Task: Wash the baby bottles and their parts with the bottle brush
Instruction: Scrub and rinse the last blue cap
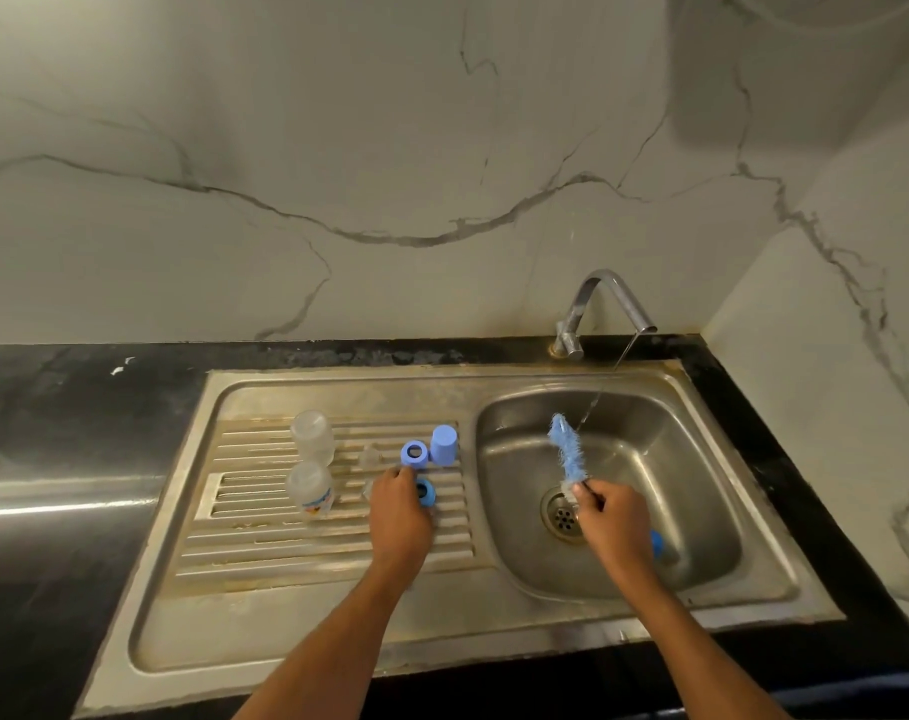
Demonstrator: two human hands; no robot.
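Nearest me, low in the frame, both forearms reach up over the sink's front rim (338,662). My left hand (399,517) sits just left of centre on the ribbed drainboard, fingers curled down over a blue ring (427,493); I judge it is pinching that ring, though the fingertips hide the contact. My right hand (610,517) is right of centre, over the drain (561,514), closed round the wire stem of the bottle brush (568,454). The brush's long axis runs up and slightly left from the grip, its blue bristles ending beside the thin stream from the tap (605,304).

The ring lies left of the brush, so I expect the left hand must carry it rightward into the basin to meet the bristles.

Further up the drainboard stand a second blue ring (415,452) and a blue cap (444,445), just beyond the left hand's fingers. Well to their left, two clear bottles (311,462) stand mouth-down, one behind the other.
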